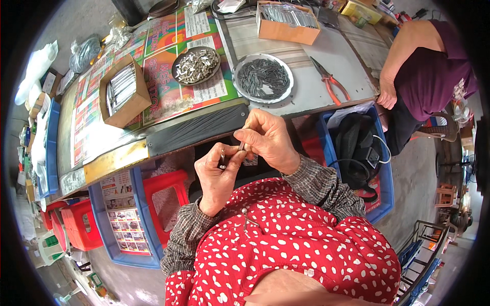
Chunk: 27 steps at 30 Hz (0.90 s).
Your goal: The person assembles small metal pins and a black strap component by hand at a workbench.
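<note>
My left hand (218, 173) and my right hand (269, 138) meet in front of my chest, just off the table's near edge. Both are closed in a pinch. Between their fingertips is a small dark thin piece (241, 146), mostly hidden by the fingers. Another small dark bit with a shiny end (222, 162) pokes out of my left fingers. Beyond my hands on the table stand a white round dish (237, 76) full of thin dark pieces (263, 76) and a dark bowl (218, 69) of small silvery and white parts (196, 65).
Red-handled pliers (331, 81) lie right of the dish. Cardboard boxes of thin strips stand at left (140, 102) and far back (286, 33). A person in purple (429, 76) sits at right. A blue crate (385, 188) with a black bag (354, 148) and a red stool (166, 181) are below.
</note>
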{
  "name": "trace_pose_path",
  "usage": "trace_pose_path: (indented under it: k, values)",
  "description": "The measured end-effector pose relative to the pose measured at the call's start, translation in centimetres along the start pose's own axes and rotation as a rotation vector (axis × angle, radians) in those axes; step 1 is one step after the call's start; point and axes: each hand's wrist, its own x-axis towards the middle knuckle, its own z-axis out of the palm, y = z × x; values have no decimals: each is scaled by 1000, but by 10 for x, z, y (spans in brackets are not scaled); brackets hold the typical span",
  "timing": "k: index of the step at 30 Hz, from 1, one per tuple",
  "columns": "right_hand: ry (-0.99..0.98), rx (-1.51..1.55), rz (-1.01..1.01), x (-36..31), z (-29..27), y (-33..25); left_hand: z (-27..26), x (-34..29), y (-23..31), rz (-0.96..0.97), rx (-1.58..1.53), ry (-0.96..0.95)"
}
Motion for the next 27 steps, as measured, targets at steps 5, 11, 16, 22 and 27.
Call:
trace_pose_path:
  k: [5, 11, 16, 22, 27]
  values:
    - [27, -25, -13, -1, 1, 0, 3, 0, -1, 5, -3, 70]
    - [-6, -151, 18, -7, -6, -13, -8, -2, 5, -127, -89, -40]
    - [41, -184, -46, -7, -11, -17, -7, -4, 4, -132, -109, -57]
    - [57, -238, -28, -7, -11, -21, -7, -3, -1, -158, -62, -79]
    - [85, -305, -40, -7, -9, -16, -7, -5, -4, -165, -81, -79]
